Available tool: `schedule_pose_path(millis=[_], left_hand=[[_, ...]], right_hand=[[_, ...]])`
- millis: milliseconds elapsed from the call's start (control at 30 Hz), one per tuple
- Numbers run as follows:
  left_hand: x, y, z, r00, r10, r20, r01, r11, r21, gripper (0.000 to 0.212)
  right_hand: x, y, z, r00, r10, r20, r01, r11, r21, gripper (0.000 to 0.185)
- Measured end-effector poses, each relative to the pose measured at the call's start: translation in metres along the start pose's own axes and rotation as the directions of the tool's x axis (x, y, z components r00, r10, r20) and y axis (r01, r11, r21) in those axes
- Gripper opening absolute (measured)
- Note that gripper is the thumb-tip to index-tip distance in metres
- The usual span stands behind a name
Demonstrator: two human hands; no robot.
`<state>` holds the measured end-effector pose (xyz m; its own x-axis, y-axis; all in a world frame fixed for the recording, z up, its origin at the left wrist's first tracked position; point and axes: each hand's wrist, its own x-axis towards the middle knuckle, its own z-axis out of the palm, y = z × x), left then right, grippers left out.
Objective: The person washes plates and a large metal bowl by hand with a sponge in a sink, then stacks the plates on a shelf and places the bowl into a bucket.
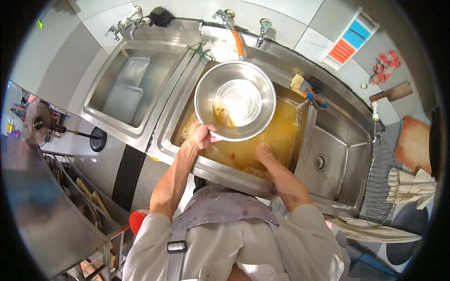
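My left hand (pixel 203 136) grips the near-left rim of a round stainless steel basin (pixel 260 105). Some yellowish liquid and food scraps (pixel 223 116) lie at the basin's lower left. The basin is above the middle sink (pixel 225 176), which holds cloudy yellow water (pixel 281 128) with foam along its edges. Into that water dips my right hand (pixel 264 153), right of the basin's near edge; its fingers are under the surface and hidden, so whether they hold anything does not show. A small red scrap (pixel 232 155) floats between my hands.
The left sink (pixel 95 95) contains water and pale trays (pixel 123 102). On the right is a sink with a drain (pixel 320 161). Brushes (pixel 309 90) rest on the back ledge. An orange hose (pixel 237 43) hangs from a tap behind the basin. A wire basket (pixel 381 186) hangs far right.
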<state>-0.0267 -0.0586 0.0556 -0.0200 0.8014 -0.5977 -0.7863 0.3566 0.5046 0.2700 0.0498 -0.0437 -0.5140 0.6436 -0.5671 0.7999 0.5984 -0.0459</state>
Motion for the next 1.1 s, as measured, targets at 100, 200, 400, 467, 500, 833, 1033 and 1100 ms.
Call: schedule_pose_path(millis=[100,200,400,467,500,833,1033,1100], left_hand=[[-0.004,0.003,-0.001,0.999,0.034,-0.021,-0.035,0.999,-0.04,0.033],[-0.001,0.001,0.0,0.999,0.039,0.004,-0.039,0.997,-0.067,0.034],[0.012,-0.003,-0.002,1.0,0.011,0.01,-0.01,0.993,-0.115,0.035],[0.008,-0.003,-0.003,1.0,0.025,-0.015,-0.027,0.993,-0.117,0.035],[0.009,-0.002,0.002,0.999,0.029,-0.017,-0.031,0.994,-0.109,0.036],[0.014,-0.007,0.01,0.982,0.163,-0.097,-0.165,0.986,-0.017,0.027],[0.03,-0.007,-0.029,0.982,0.088,-0.167,-0.06,0.984,0.17,0.027],[0.021,-0.009,-0.018,0.986,0.084,-0.147,-0.048,0.972,0.232,0.026]], right_hand=[[-0.006,-0.008,0.007,0.995,-0.084,0.058,0.084,0.996,0.006,0.028],[-0.019,-0.018,-0.019,0.945,-0.22,0.241,0.243,0.967,-0.073,0.03],[-0.075,0.003,-0.069,0.978,-0.207,-0.015,0.079,0.305,0.949,0.021],[-0.098,-0.011,-0.095,0.951,-0.155,-0.268,0.288,0.119,0.95,0.019],[-0.111,-0.015,-0.106,0.939,-0.094,-0.332,0.337,0.037,0.941,0.017],[-0.082,-0.145,-0.122,0.534,-0.354,-0.768,0.501,0.864,-0.05,0.039],[-0.056,-0.095,-0.107,0.578,-0.465,-0.671,0.488,0.855,-0.173,0.036],[-0.056,-0.059,-0.111,0.61,-0.521,-0.597,0.478,0.843,-0.247,0.033]])
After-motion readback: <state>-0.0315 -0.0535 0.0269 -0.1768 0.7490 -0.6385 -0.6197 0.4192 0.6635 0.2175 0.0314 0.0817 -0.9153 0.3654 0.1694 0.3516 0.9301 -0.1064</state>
